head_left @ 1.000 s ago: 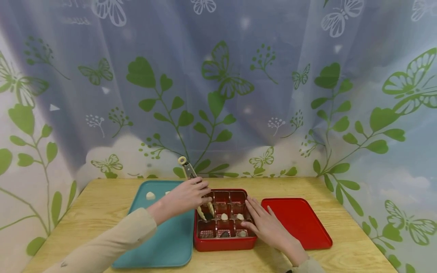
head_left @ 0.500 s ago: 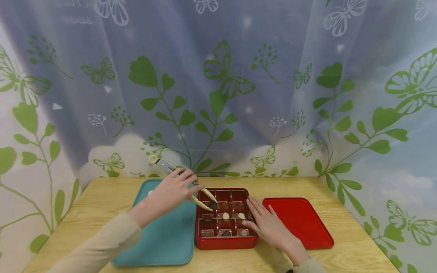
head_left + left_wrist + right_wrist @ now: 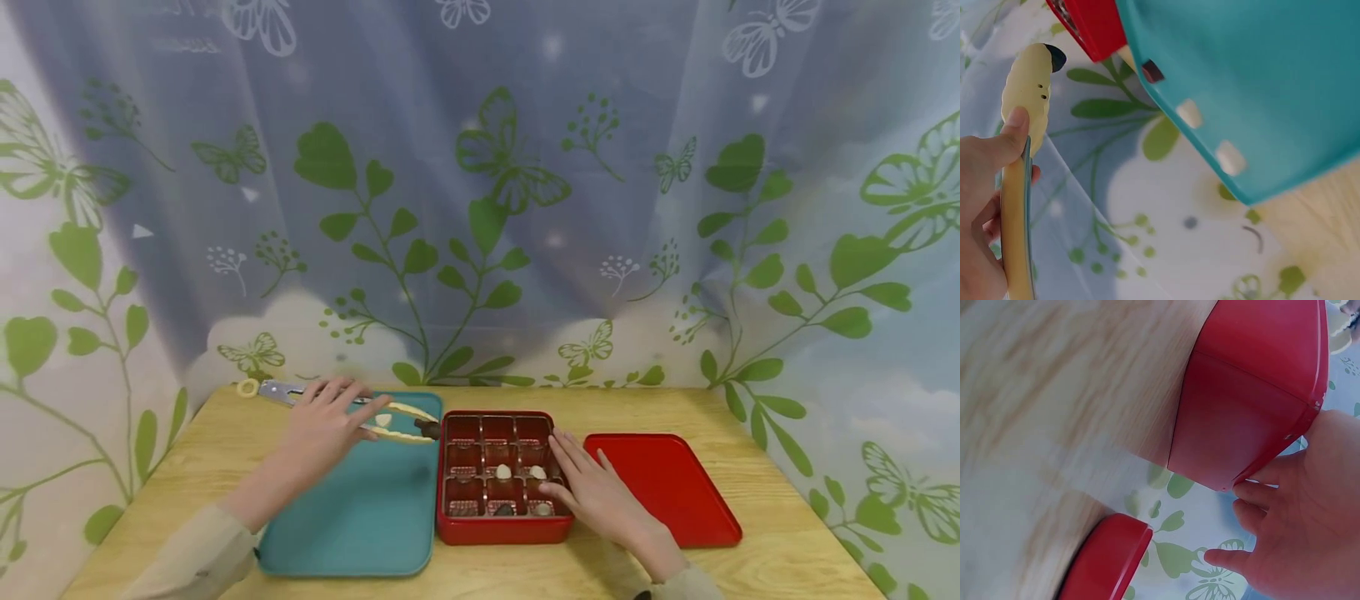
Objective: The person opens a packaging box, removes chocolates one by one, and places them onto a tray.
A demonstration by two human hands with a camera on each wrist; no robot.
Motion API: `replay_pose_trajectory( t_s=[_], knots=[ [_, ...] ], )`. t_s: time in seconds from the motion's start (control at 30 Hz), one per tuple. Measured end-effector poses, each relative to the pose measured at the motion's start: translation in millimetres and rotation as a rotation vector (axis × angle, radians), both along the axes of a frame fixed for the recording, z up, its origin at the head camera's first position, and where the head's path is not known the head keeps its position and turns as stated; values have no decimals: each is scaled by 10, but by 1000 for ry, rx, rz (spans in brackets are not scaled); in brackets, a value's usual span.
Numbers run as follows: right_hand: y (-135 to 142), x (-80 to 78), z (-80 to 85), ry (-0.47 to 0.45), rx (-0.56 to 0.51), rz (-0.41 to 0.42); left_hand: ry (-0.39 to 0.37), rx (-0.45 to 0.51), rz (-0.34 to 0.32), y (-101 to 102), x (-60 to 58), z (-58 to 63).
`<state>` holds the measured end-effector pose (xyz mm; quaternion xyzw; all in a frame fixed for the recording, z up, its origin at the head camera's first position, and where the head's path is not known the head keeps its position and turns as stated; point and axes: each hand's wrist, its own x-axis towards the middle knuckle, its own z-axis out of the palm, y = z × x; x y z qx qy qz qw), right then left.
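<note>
My left hand (image 3: 330, 417) grips yellow-tipped tongs (image 3: 1016, 206), held nearly level over the far part of the blue tray (image 3: 360, 517). A dark rounded piece, like a chocolate (image 3: 1056, 58), shows at the tong tips in the left wrist view. On the tray lie a dark chocolate-like piece (image 3: 1152, 71) and two white pieces (image 3: 1231, 157). My right hand (image 3: 607, 500) rests its extended fingers against the right rim of the red box (image 3: 506, 531). White pieces (image 3: 503, 472) and dark and pale ones sit in the box's compartments.
A red lid (image 3: 663, 492) lies on the wooden table (image 3: 780, 533) right of the box. The tray stands close along the box's left side. Behind the table hangs a patterned curtain (image 3: 525, 275).
My left hand has drawn the tongs out of the box's left compartments, leftward over the tray, turning them from steep to nearly level. My right hand has stayed on the box.
</note>
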<state>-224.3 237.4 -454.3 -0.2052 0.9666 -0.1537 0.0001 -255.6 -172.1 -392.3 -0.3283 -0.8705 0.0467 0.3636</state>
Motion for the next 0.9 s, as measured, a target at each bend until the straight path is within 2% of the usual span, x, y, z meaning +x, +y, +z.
replay_pose_trajectory(
  t_s=[0.23, 0.33, 0.43, 0.67, 0.9],
  knots=[
    [-4, -15, -16, 5, 9, -3, -23, 57, 79, -436, 60, -105],
    [-2, -19, -20, 11, 11, -3, 2, 44, 102, -618, 71, -180],
    [2, -23, -22, 9, 8, -1, -29, 10, 165, -745, 99, -235],
    [13, -26, -28, 13, 8, -2, -127, -65, 276, -847, 147, -255],
    [-6, -21, -28, 6, -1, -2, -190, -117, 313, -805, 122, -294]
  ],
)
